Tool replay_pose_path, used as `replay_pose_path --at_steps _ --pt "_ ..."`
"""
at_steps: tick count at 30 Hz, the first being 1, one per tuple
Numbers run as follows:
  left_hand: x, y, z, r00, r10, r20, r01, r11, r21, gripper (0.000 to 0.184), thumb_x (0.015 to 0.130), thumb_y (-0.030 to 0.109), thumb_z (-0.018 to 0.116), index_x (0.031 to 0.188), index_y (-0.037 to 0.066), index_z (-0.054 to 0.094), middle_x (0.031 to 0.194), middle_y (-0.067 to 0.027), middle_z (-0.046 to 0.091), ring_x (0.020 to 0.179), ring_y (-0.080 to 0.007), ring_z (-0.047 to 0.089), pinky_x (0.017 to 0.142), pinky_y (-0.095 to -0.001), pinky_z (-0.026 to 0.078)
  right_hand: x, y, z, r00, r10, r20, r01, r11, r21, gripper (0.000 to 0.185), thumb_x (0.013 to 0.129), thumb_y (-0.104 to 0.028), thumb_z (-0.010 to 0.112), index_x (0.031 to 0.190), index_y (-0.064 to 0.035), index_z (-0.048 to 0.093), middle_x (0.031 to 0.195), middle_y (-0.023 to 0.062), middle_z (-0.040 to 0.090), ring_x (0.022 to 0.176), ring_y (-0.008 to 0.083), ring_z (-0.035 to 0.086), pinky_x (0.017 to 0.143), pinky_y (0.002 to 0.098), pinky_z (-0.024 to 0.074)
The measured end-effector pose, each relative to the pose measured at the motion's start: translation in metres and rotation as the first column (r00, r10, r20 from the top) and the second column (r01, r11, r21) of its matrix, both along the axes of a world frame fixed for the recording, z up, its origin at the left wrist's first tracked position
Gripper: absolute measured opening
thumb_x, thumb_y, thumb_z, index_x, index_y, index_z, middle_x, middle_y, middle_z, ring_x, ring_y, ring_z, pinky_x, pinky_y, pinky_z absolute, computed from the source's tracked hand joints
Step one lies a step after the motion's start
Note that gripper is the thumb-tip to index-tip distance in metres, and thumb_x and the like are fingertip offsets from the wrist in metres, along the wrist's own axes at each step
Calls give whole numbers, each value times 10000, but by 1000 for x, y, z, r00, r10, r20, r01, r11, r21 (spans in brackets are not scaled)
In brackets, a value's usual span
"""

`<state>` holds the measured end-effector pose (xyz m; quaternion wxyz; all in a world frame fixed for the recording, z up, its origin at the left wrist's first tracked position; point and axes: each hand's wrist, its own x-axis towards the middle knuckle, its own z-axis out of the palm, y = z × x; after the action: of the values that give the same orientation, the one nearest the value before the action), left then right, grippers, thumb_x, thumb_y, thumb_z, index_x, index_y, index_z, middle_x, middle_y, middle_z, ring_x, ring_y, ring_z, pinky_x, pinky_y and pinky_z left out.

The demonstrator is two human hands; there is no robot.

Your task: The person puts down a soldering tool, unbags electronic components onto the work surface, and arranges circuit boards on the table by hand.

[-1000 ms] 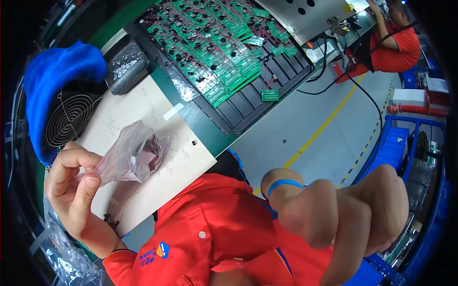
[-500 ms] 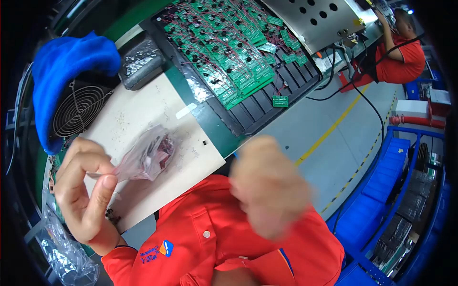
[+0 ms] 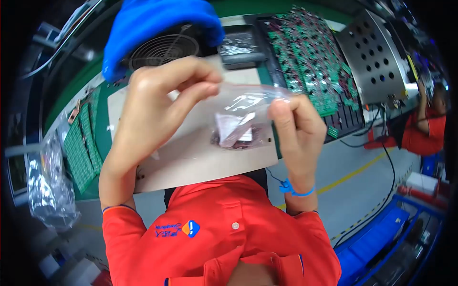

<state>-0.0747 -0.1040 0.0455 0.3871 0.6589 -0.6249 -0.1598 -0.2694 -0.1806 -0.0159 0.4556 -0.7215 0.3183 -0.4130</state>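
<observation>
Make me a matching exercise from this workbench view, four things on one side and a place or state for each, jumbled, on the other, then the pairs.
Things
1. plastic bag
2. wristband
3. fan guard
4. metal panel

Places and states
A. punched with round holes
B. around the right wrist
C. partly covered by blue cloth
D. held between left hand and right hand

Pairs: 1-D, 2-B, 3-C, 4-A

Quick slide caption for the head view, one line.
Left hand and right hand hold a clear plastic bag above a pale board.
</observation>
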Motion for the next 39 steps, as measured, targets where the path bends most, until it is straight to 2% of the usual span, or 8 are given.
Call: replay_pose_path --at_steps 5,8,10,13,24,28,31,39 --pt "-1 -3 -5 985 -76 153 127 923 -363 194 715 -3 657 898 -37 602 812 -109 637 805 -208 620 718 -301 479 18 -2 23 1000 -23 -9 22 989 -148 79 822 -58 618 819 -6 558 770 1 542 666 38 450 576 171 347" --pt "-4 15 21 971 -229 74 237 859 -454 257 697 16 668 937 -41 595 868 -143 627 856 -254 604 739 -342 474 16 -12 22 979 -112 -173 13 873 -488 145 706 -40 701 742 -6 565 687 51 509 656 146 471 585 246 380" --pt "6 28 47 864 -480 154 501 788 -358 256 700 49 677 927 -44 601 893 -162 621 863 -252 594 732 -358 477 17 -12 30 977 -99 -189 -18 845 -535 137 707 -35 697 747 -7 569 691 56 510 654 154 472 589 249 381" --pt "5 68 45 918 -375 128 396 850 -348 264 698 55 680 929 -40 595 894 -159 614 859 -248 589 732 -354 473 21 -5 41 977 -63 -205 -77 791 -607 124 708 -25 689 758 -8 577 698 66 512 650 170 474 598 254 383" --pt "-1 93 49 999 -36 39 48 934 -354 309 688 91 697 942 -21 562 898 -140 579 834 -230 561 732 -333 450 22 12 44 939 19 -344 -131 943 -307 124 832 -80 597 762 8 545 712 20 533 626 105 462 548 219 358" --pt "43 107 48 999 30 12 -24 931 -363 326 684 104 703 947 -14 550 899 -133 567 825 -224 551 732 -325 441 28 21 54 997 71 -13 -69 987 144 90 880 -93 530 846 -9 534 723 33 563 588 96 495 549 210 398" --pt "57 125 38 998 -25 -58 3 939 -345 339 682 114 707 951 -9 541 900 -128 557 818 -219 544 732 -319 435 30 39 57 940 156 304 -245 928 282 76 901 -94 481 908 -21 503 737 69 595 589 97 544 554 213 437" --pt "-4 109 18 955 -203 -219 139 952 -273 376 675 140 720 961 5 517 903 -115 532 800 -206 523 732 -303 418 49 72 32 941 297 163 -339 812 476 76 863 -57 527 859 12 496 766 86 610 665 96 562 620 208 443"
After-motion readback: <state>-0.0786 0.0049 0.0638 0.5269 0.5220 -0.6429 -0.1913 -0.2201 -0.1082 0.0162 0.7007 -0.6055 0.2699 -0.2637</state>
